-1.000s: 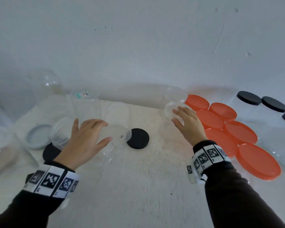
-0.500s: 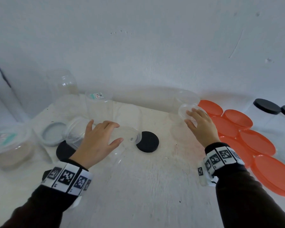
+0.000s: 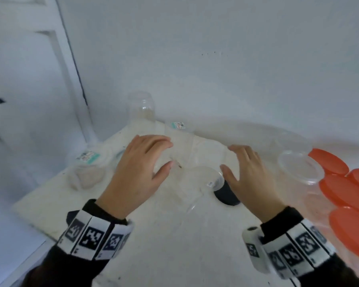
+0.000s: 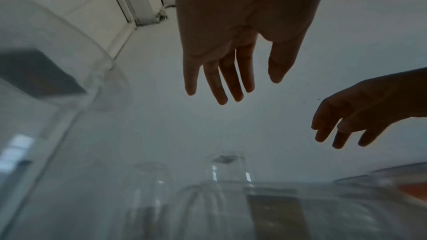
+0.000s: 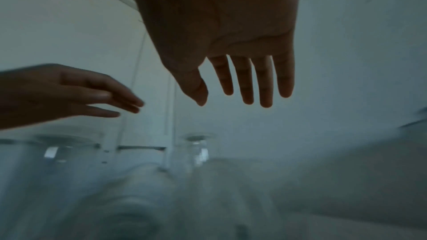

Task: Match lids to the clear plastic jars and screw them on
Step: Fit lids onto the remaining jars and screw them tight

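Head view: half a second ago my left hand (image 3: pixel 137 170) lay on top of the lying jar (image 3: pixel 197 183); now it has lifted off and hangs above and to the jar's left, fingers straight and a little spread, holding nothing. My right hand (image 3: pixel 247 175) has come away from the open tub (image 3: pixel 298 168) near the orange lids (image 3: pixel 340 183) and now hovers just right of the jar, its fingers likewise straight and empty. Both wrist views show the same flat, spread fingers against the pale wall.

The jar lies on its side on the white table (image 3: pixel 164 245), between my two hands. Its long axis runs from near-left to far-right, and the round end with a small sticker faces right, toward my right thumb. Whether that end is the mouth or the base I cannot tell.

Just right of the jar, partly under my right hand, a black lid (image 3: pixel 226 197) lies flat. Farther right stands the tub, with the orange lids beyond it. Behind the jar, by the wall, stands an upright clear jar (image 3: pixel 141 108); left of the jar sits a labelled tub (image 3: pixel 87 170).
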